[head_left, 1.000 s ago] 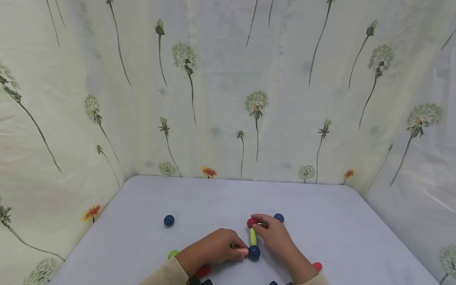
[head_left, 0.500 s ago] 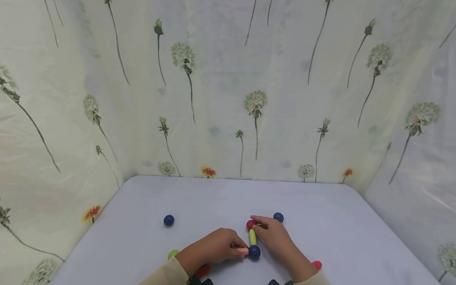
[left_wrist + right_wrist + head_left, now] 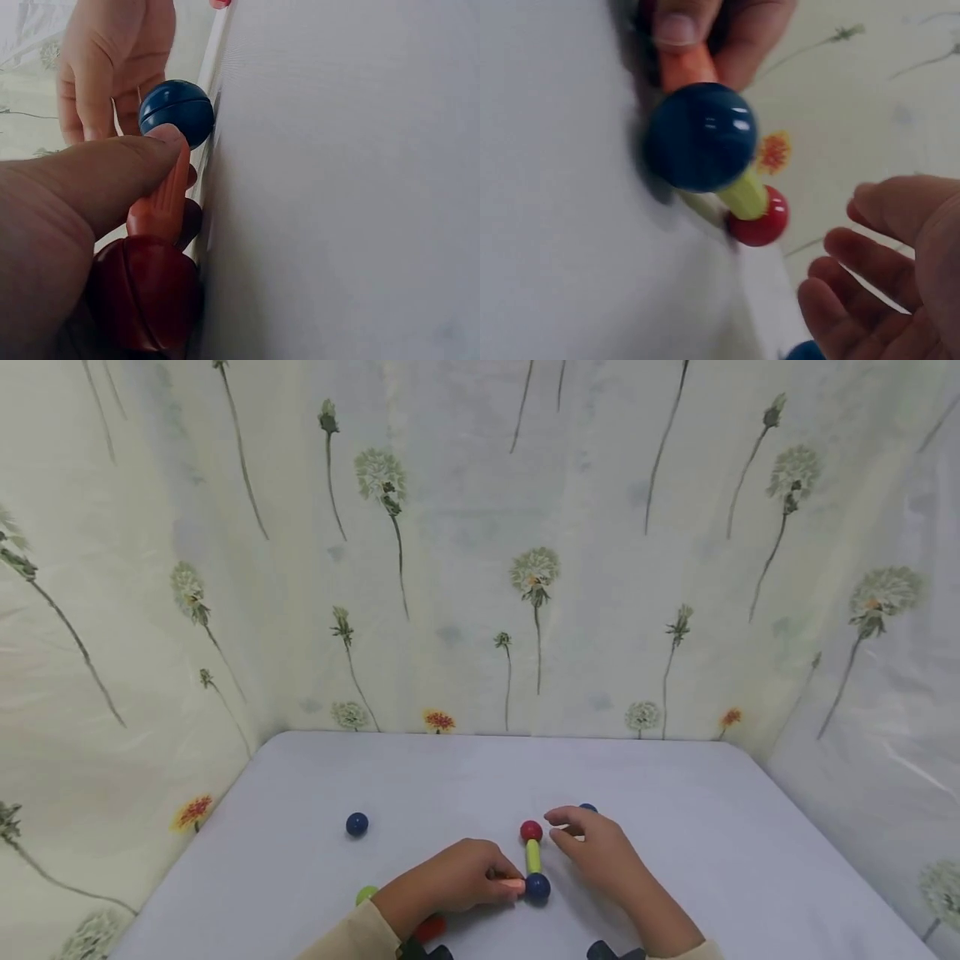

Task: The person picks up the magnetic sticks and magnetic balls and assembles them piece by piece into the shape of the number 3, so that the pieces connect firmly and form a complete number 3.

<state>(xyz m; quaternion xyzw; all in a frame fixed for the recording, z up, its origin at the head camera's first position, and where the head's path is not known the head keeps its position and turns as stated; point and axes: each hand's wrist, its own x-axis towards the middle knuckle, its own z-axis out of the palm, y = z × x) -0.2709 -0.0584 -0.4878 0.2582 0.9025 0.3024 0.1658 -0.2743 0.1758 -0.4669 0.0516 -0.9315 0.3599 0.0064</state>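
My left hand (image 3: 472,875) pinches an orange rod (image 3: 161,199) between thumb and fingers. A blue ball (image 3: 537,887) sits at the rod's far end, and a dark red ball (image 3: 142,292) at its near end shows in the left wrist view. From the blue ball a yellow-green rod (image 3: 533,857) runs away from me, with a red ball (image 3: 531,832) at its far end. Just right of that red ball hovers my right hand (image 3: 596,852), apart from it, fingers loosely bent and holding nothing.
One loose blue ball (image 3: 357,824) lies at the left on the white table (image 3: 675,793); another blue ball (image 3: 588,808) is partly hidden behind the right hand. A green ball (image 3: 366,894) and a red piece (image 3: 431,929) lie by the left forearm. A flowered curtain (image 3: 450,543) surrounds the table.
My right hand has let go of the red ball and moved off to the right. The left hand keeps its pinch on the orange rod, nearly still.
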